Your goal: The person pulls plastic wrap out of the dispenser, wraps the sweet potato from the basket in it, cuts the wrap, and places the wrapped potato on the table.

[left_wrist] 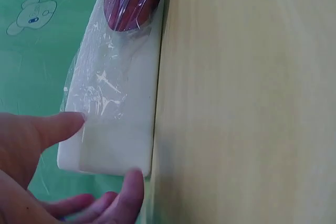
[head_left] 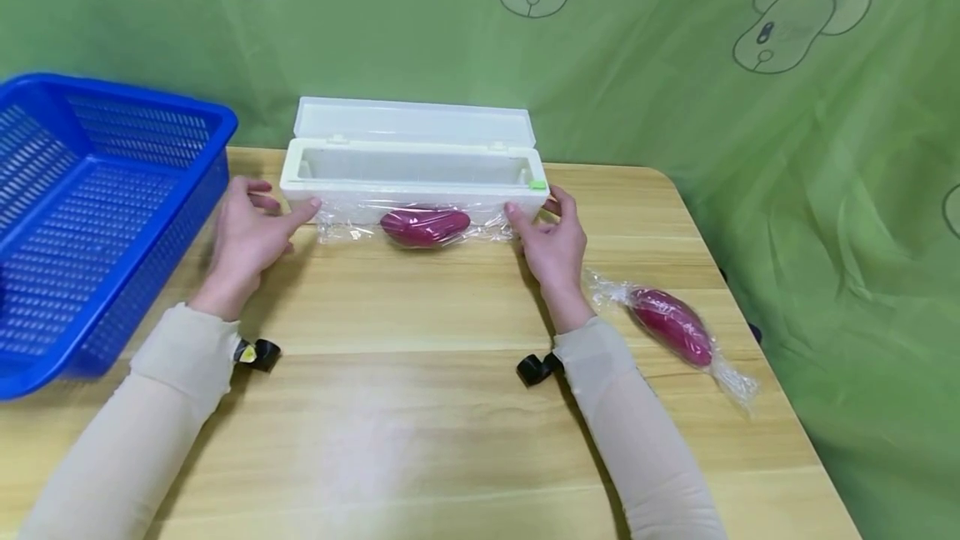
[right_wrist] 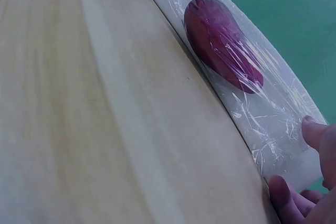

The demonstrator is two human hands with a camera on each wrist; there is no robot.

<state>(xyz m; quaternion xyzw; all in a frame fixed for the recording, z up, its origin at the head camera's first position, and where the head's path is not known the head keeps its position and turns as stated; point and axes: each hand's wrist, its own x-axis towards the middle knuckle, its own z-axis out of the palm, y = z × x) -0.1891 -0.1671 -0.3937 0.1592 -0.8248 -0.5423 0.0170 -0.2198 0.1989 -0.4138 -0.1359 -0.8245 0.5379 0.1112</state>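
Observation:
A white cling film dispenser stands at the table's back edge, its lid tipped back. Clear film hangs over its front, covering a smooth reddish-purple vegetable shaped like a sweet potato. My left hand is at the left end, its thumb touching the film at the front corner and its other fingers loose beside the end. At the right end, my right hand holds the corner, thumb in front and fingers around the end. The right wrist view shows the vegetable lying against the dispenser's front beneath wrinkled film.
A blue plastic basket stands on the left. Right of my right forearm lies another purple vegetable wrapped in film with twisted ends. A green patterned curtain hangs behind the wooden table.

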